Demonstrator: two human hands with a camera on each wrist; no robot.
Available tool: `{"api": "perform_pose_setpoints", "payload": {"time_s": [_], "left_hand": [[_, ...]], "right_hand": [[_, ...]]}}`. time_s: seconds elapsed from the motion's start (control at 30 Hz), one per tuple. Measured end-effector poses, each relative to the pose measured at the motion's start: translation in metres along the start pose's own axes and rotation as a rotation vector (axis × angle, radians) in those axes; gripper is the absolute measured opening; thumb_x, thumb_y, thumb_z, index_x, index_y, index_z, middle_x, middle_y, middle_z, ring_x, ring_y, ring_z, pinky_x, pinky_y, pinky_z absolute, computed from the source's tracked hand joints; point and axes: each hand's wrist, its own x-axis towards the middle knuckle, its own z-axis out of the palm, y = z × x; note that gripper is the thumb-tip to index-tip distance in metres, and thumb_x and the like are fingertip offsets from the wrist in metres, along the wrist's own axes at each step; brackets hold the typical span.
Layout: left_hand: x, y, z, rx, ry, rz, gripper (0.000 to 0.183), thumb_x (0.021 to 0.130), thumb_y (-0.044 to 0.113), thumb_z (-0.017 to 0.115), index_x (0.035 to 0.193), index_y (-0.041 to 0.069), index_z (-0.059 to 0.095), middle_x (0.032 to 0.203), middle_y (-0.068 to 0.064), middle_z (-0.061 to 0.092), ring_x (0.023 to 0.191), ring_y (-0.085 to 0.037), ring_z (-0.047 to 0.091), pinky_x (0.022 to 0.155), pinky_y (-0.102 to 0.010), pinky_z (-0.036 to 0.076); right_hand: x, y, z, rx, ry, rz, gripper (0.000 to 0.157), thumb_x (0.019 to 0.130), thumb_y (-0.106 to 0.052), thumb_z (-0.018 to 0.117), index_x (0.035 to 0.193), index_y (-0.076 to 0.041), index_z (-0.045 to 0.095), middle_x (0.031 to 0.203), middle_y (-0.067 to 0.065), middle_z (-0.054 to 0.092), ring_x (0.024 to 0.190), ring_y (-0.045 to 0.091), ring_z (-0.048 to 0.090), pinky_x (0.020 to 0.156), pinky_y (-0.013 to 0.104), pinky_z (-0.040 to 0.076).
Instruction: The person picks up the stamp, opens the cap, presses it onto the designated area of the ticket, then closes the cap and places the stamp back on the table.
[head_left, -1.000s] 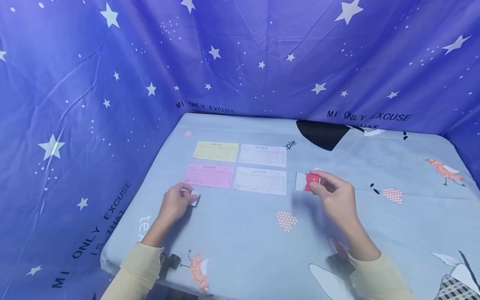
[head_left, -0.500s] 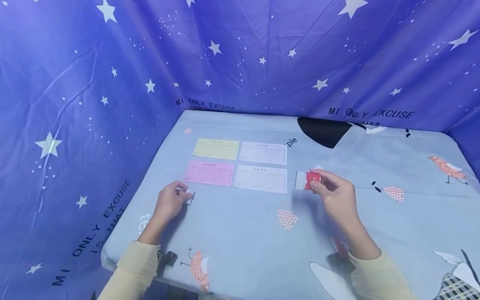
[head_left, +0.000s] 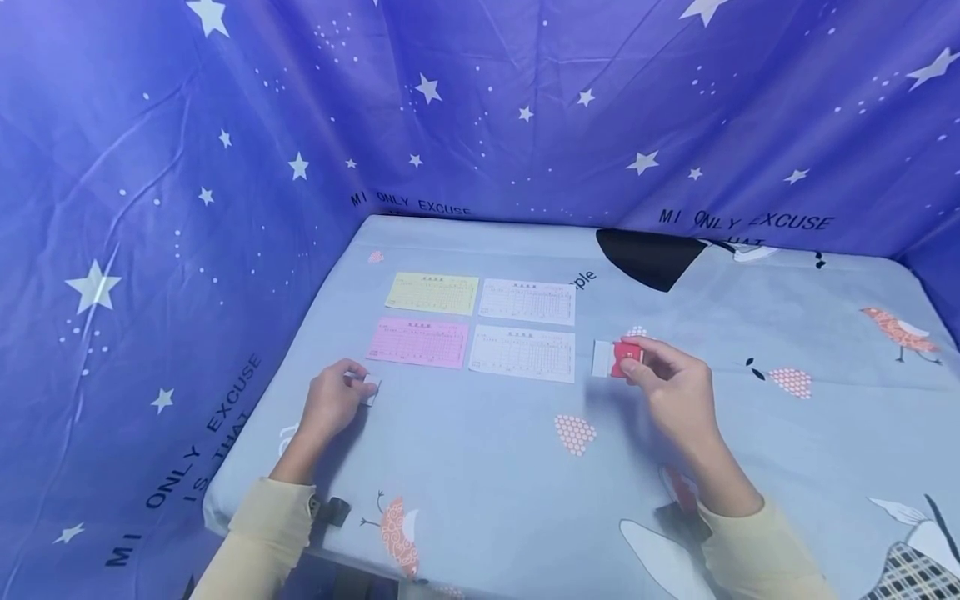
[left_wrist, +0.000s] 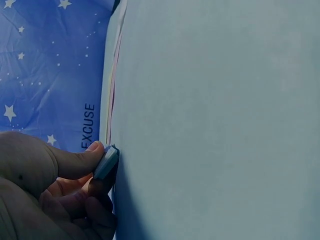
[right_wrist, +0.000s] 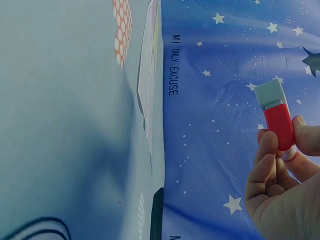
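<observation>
In the head view, my right hand (head_left: pixel 678 396) pinches a small block with a red body and a pale, squared end (head_left: pixel 617 359), right of the paper slips. The right wrist view shows this red-and-pale block (right_wrist: pixel 279 122) between thumb and fingers, its pale end pointing away from the hand. My left hand (head_left: pixel 335 400), near the pink slip (head_left: pixel 417 342), pinches a small pale flat block (left_wrist: pixel 106 162) between thumb and fingers; much of it is hidden by them. Also lying flat are a yellow slip (head_left: pixel 432 294) and two white slips, one far (head_left: pixel 527 302), one near (head_left: pixel 522 354).
A light blue patterned cloth (head_left: pixel 480 467) covers the table, with birds and hearts printed on it. Purple star-printed curtains (head_left: pixel 480 108) hang behind and along the left side. The slips form two rows of two, with narrow gaps between them.
My left hand has drifted a little left with the pale block, away from the pink slip. My right hand keeps its grip and place. The head view has tilted slightly, shifting the scene.
</observation>
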Motion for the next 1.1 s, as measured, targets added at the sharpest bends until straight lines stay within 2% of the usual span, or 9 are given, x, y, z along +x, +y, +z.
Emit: {"api": "perform_pose_setpoints", "payload": {"time_s": [0.37, 0.63, 1.1], "left_hand": [[0.0000, 0.0012, 0.0018, 0.045, 0.052, 0.027, 0.018, 0.091, 0.012, 0.073, 0.103, 0.000, 0.067, 0.097, -0.022, 0.071, 0.081, -0.033, 0.066, 0.068, -0.044, 0.052], [-0.0001, 0.0017, 0.0024, 0.089, 0.067, 0.027, 0.020, 0.091, 0.011, 0.073, 0.104, -0.002, 0.066, 0.103, -0.022, 0.068, 0.094, -0.038, 0.064, 0.080, -0.050, 0.051], [-0.0002, -0.0024, 0.0045, 0.151, 0.090, 0.051, 0.023, 0.091, 0.011, 0.073, 0.105, -0.006, 0.067, 0.100, -0.023, 0.068, 0.093, -0.039, 0.063, 0.078, -0.052, 0.051]], "right_hand": [[0.0010, 0.0033, -0.0007, 0.026, -0.004, -0.009, 0.030, 0.095, -0.010, 0.070, 0.125, -0.006, 0.070, 0.084, 0.010, 0.069, 0.073, 0.009, 0.063, 0.066, 0.016, 0.050], [0.0006, 0.0029, -0.0004, 0.046, -0.014, -0.026, 0.030, 0.095, -0.009, 0.070, 0.125, -0.005, 0.070, 0.082, 0.011, 0.065, 0.073, 0.009, 0.063, 0.065, 0.016, 0.050], [-0.0015, 0.0029, -0.0010, 0.017, -0.022, -0.007, 0.031, 0.096, -0.013, 0.070, 0.126, -0.006, 0.070, 0.084, 0.010, 0.066, 0.074, 0.010, 0.063, 0.064, 0.018, 0.049]]}}
